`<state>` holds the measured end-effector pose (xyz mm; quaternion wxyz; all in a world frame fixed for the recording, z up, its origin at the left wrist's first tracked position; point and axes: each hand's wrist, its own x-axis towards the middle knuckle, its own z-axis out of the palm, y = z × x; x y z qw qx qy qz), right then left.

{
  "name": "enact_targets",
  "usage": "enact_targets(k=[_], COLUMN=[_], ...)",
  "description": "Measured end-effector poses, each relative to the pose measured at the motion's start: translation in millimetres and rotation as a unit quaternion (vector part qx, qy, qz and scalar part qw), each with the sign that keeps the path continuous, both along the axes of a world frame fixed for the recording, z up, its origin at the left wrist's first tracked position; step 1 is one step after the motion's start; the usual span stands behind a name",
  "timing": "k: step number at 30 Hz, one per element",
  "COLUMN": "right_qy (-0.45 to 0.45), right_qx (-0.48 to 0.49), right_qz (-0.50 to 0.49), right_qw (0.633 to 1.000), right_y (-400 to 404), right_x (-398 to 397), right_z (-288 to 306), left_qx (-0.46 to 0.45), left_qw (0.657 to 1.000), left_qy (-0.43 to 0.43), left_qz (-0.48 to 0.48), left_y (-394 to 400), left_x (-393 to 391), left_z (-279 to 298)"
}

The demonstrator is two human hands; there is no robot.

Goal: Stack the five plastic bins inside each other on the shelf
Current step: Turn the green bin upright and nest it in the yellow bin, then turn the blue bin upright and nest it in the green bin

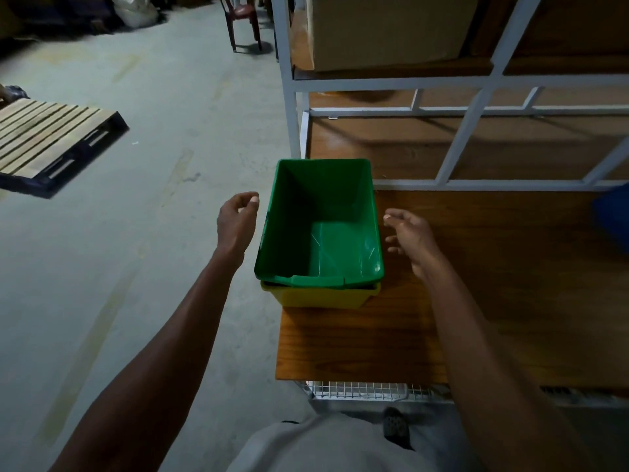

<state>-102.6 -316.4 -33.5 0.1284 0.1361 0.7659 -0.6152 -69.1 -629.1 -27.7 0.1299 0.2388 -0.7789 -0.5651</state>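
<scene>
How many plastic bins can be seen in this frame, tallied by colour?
Green bin: 1, nested in the yellow one.
Yellow bin: 1, under the green, only its top edge showing.
Blue object: 1, cut off at the right edge, possibly a bin; cannot tell.
Total: 2 sure bins, 3 if the blue one counts.

top bin (pixel 320 219) nested in lower bin (pixel 323 296) | on shelf (pixel 476 301) left end | pallet (pixel 51 137) far left

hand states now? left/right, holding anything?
Left hand: open, fingers loosely curled, holding nothing, beside the green bin.
Right hand: open, holding nothing.
</scene>
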Motion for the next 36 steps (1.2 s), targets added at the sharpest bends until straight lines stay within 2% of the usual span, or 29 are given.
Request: enact_targets(k=[3,6,15,24,27,31,36], right_qy=[0.023,0.030,0.031,0.011,-0.003,-0.006,-0.024], right_qx=[0.002,-0.006,-0.056,-0.058,-0.044,-0.024,-0.027], right_qz=[-0.037,-0.079,-0.204,-0.334,-0.336,-0.357,-0.375], right_qw=[0.999,0.996,0.977,0.941,0.941,0.934,0.926], right_y=[13.4,32.9,142.3,317.0,351.1,439.2,524.7], right_x=[21.2,51.7,155.2,243.9,252.0,267.3,256.4], right_z=[6.4,10.3,-2.9,-30.6,-33.6,-35.9,-46.4], left_qx=[-0.040,-0.043,0.028,0.115,0.123,0.126,0.116], left_qw=[0.998,0.993,0.962,0.899,0.895,0.879,0.868], left_qy=[0.052,0.075,0.111,-0.028,-0.057,-0.085,-0.122], left_qz=[-0.019,-0.084,-0.247,-0.421,-0.425,-0.452,-0.468], left_y=[13.6,36.1,181.2,413.0,460.6,559.6,637.7], left_x=[5.5,10.9,36.4,82.7,93.1,100.8,88.1], left_z=[18.3,33.2,43.4,0.8,-10.2,-18.6,-35.0])
